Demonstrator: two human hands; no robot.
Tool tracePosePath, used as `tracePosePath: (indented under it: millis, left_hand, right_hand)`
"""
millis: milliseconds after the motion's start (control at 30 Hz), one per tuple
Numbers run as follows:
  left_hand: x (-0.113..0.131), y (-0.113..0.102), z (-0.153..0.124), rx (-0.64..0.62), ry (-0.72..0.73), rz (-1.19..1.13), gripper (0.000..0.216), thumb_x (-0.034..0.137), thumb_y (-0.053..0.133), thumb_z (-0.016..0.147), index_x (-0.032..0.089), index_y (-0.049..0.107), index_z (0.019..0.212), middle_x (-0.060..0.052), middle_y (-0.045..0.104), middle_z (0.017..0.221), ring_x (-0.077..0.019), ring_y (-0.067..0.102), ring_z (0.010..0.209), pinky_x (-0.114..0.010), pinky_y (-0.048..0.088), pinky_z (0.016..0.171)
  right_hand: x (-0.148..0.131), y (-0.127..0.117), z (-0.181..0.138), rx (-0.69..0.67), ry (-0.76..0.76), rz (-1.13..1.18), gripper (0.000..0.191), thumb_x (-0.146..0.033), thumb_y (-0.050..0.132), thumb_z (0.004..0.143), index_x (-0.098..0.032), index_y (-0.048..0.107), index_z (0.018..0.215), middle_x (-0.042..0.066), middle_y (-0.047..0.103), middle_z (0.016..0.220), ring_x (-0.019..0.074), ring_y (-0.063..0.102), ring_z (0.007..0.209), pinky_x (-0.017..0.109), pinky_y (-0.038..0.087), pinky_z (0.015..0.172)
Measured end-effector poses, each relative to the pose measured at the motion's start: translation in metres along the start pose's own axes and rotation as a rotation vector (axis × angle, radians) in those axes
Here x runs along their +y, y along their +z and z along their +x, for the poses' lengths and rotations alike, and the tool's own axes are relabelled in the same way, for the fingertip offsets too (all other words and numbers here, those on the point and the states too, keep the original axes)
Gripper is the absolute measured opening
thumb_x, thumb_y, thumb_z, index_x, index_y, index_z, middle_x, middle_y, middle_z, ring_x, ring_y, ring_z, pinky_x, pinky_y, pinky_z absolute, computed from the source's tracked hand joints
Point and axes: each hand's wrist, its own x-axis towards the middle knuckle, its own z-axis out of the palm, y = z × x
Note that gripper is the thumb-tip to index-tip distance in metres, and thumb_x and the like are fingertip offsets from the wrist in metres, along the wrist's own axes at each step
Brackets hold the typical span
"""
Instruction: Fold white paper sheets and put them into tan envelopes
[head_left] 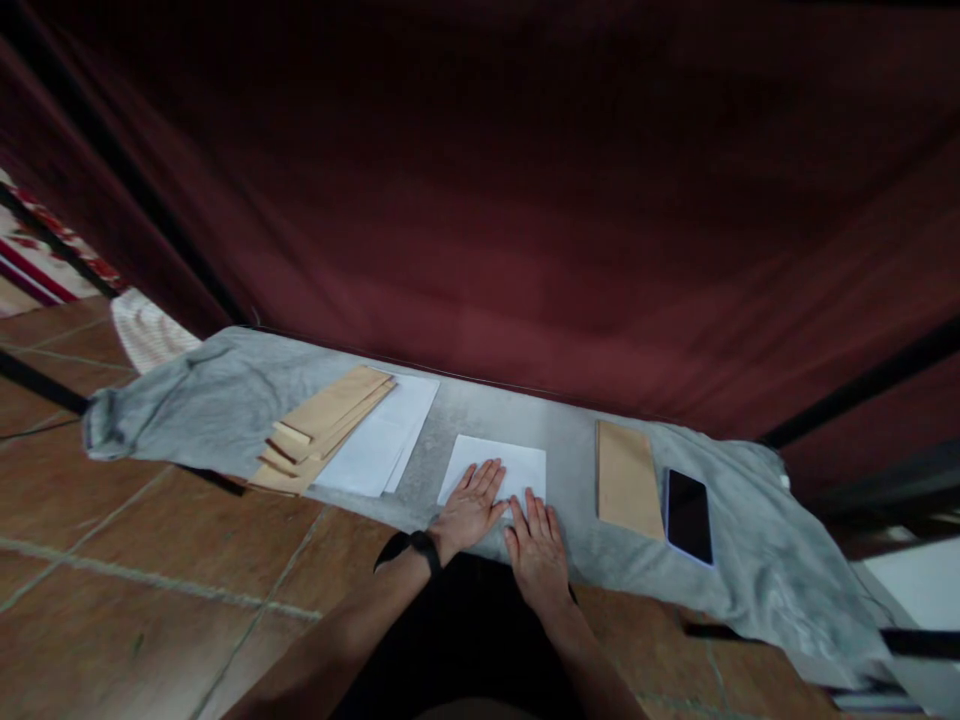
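A white sheet of paper (510, 458), looking folded, lies flat in front of me on a grey cloth. My left hand (472, 505) rests palm down across its middle, fingers stretched out. Beside it, my right hand (538, 545) lies flat at the sheet's near right edge, fingers slightly spread. Neither hand grips anything. Part of the near edge of the paper is hidden under my hands. To the left, several brown paper envelopes (330, 420) overlap a stack of larger white sheets (367, 450). On the right lies another brown envelope (628, 478).
A phone (688, 515) with a dark screen lies right of the single envelope. The grey cloth (574, 540) covers a narrow bench or table. A dark red curtain (487, 250) hangs along its far edge. Tiled floor (150, 580) shows below, with black bars at both sides.
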Motion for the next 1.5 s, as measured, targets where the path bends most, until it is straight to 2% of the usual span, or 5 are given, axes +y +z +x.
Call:
tracePosePath:
  millis: [200, 833, 1300, 1433, 1500]
  left_hand:
    - [0.001, -0.008, -0.008, -0.039, 0.169, -0.027, 0.055, 0.043, 0.033, 0.106, 0.022, 0.031, 0.157, -0.008, 0.032, 0.165, -0.0213, 0.022, 0.154, -0.046, 0.015, 0.126]
    - [-0.001, -0.014, -0.007, -0.071, 0.202, -0.115, 0.064, 0.057, 0.037, 0.103, 0.024, 0.03, 0.158, -0.009, 0.03, 0.165, -0.0221, 0.023, 0.154, -0.046, 0.014, 0.127]
    - [-0.054, -0.013, -0.022, 0.0, -0.029, -0.013, 0.064, 0.054, 0.025, 0.105, 0.019, 0.029, 0.159, -0.011, 0.039, 0.161, -0.0219, 0.032, 0.151, -0.044, 0.017, 0.126]
    - [-0.041, -0.009, -0.017, 0.086, -0.127, 0.025, 0.063, 0.051, 0.026, 0.105, 0.018, 0.028, 0.159, -0.012, 0.041, 0.16, -0.0253, 0.032, 0.151, -0.048, 0.014, 0.126]
    - [-0.025, -0.008, -0.011, 0.087, -0.083, 0.016, 0.06, 0.048, 0.026, 0.106, 0.019, 0.029, 0.159, -0.01, 0.039, 0.161, -0.0241, 0.029, 0.152, -0.047, 0.014, 0.127]
  right_hand:
    - [0.002, 0.0, -0.002, -0.025, -0.015, -0.001, 0.049, -0.038, 0.039, 0.106, -0.019, 0.048, 0.15, 0.014, 0.041, 0.159, 0.0287, 0.041, 0.145, 0.049, 0.027, 0.12]
    - [0.019, 0.002, -0.014, -0.047, -0.059, -0.047, 0.056, -0.043, 0.031, 0.107, -0.013, 0.043, 0.153, 0.017, 0.042, 0.158, 0.0301, 0.041, 0.144, 0.049, 0.028, 0.119]
    - [0.023, 0.0, -0.019, -0.035, -0.041, -0.079, 0.058, -0.043, 0.033, 0.107, -0.012, 0.037, 0.155, 0.016, 0.045, 0.157, 0.0293, 0.043, 0.142, 0.048, 0.029, 0.119]
    - [0.022, 0.0, -0.02, -0.031, -0.03, -0.073, 0.057, -0.042, 0.033, 0.107, -0.012, 0.04, 0.154, 0.016, 0.044, 0.157, 0.0297, 0.042, 0.143, 0.048, 0.028, 0.119]
    - [0.022, 0.001, -0.02, -0.03, -0.029, -0.065, 0.056, -0.042, 0.032, 0.107, -0.012, 0.04, 0.154, 0.016, 0.044, 0.157, 0.0295, 0.042, 0.143, 0.048, 0.028, 0.119]
